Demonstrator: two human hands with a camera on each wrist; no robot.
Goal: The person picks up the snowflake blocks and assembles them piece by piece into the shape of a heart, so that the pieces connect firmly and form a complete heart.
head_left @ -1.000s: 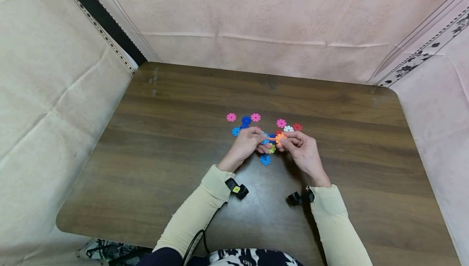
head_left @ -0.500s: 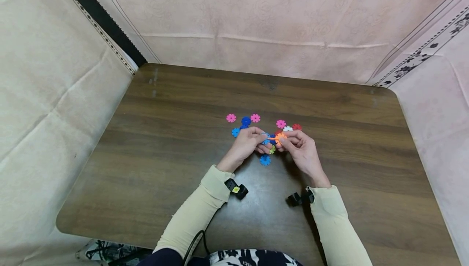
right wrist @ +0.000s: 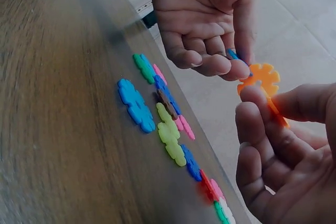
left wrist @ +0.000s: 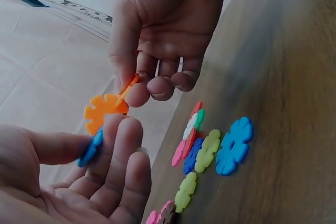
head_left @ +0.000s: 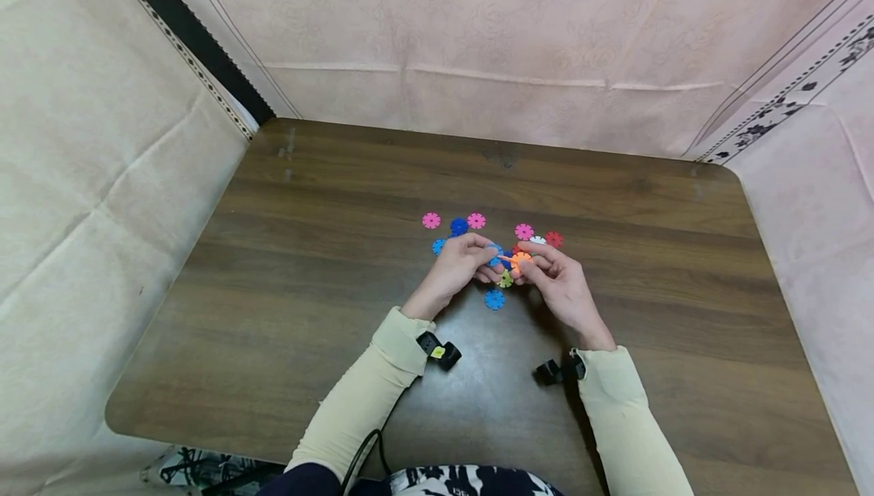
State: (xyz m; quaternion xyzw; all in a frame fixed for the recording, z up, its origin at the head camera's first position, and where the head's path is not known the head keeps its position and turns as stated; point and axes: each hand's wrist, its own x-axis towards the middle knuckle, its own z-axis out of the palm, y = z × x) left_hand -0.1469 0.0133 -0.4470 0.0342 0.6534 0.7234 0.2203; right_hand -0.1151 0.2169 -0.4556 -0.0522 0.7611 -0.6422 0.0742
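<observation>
L fingers (left wrist: 122, 153) tight on blue pc (left wrist: 91, 148), R fingers (right wrist: 251, 123) on orange pc (right wrist: 276, 112); brown pc (right wrist: 166, 104) wrist-cam only

The right hand (head_left: 561, 284) holds orange notched discs (left wrist: 98, 114) — meeting at an angle — beside the left hand's (head_left: 456, 267) pinched blue disc (left wrist: 93, 148).
</observation>
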